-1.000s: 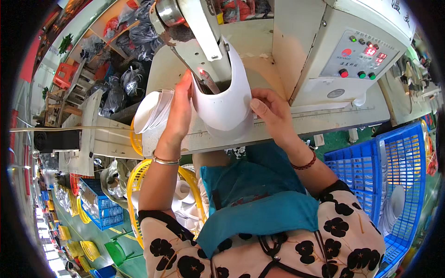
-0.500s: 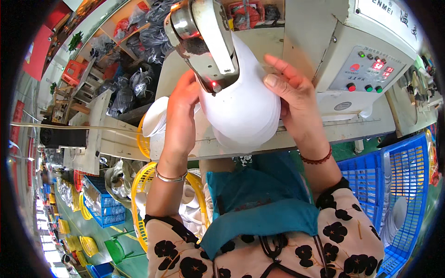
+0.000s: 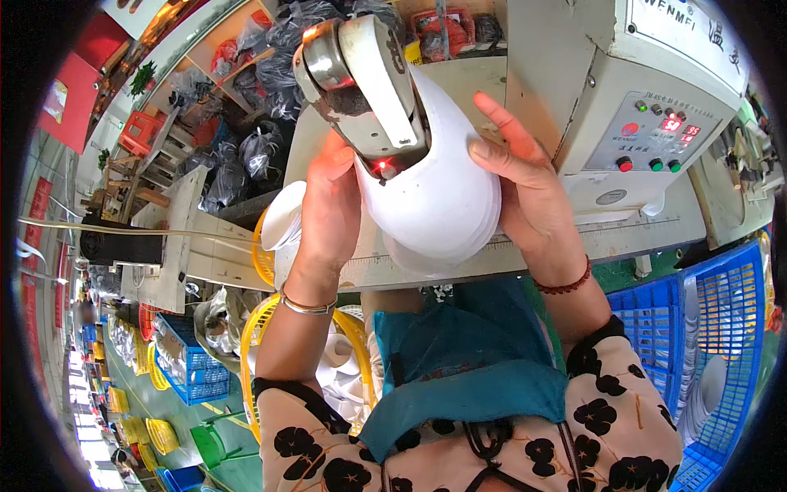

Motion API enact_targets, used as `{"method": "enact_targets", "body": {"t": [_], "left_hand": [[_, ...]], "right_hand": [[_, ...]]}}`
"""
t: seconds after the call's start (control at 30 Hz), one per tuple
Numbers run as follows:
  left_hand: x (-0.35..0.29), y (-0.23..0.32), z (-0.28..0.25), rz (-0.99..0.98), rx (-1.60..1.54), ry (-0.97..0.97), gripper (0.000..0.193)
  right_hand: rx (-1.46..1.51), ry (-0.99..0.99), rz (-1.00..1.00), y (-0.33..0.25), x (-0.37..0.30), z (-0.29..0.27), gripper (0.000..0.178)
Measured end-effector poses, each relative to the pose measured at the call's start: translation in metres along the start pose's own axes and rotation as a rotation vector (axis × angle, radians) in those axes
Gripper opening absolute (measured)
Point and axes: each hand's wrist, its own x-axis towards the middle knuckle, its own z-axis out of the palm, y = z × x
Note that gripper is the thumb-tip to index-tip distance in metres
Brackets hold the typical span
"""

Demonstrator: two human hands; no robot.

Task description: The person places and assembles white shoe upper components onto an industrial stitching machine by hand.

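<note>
White rounded, curved sheets (image 3: 438, 197) sit layered under the head of a machine (image 3: 373, 90), where a small red light glows by the working tip. My left hand (image 3: 332, 205) holds their left side, close to the machine head, with its fingertips partly hidden. On the other side my right hand (image 3: 525, 180) grips the edge, thumb on top, forefinger stretched out, other fingers behind the sheets. To the left of my left hand lies a small stack of similar white pieces (image 3: 283, 215).
A control box (image 3: 648, 139) with lit digits and buttons stands right of the worktable (image 3: 607, 238). Below are a yellow basket (image 3: 254, 344) of white pieces at left and a blue crate (image 3: 648, 328) at right. Black bags (image 3: 258, 148) crowd the shelves behind.
The whole view has shifted slightly. Both hands still hold the white sheets beneath the machine head, and the sheets appear turned a little.
</note>
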Motion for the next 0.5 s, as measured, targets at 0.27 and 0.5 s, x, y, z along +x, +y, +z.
{"method": "enact_targets", "body": {"t": [0.27,0.5], "left_hand": [[-0.004,0.0,-0.001,-0.049,-0.003,-0.023,0.058],[-0.003,0.018,0.01,-0.151,0.164,0.003,0.056]], "right_hand": [[0.134,-0.014,0.09,0.025,-0.017,0.009,0.059],[-0.046,-0.1,-0.068,0.04,-0.026,0.015,0.067]]}}
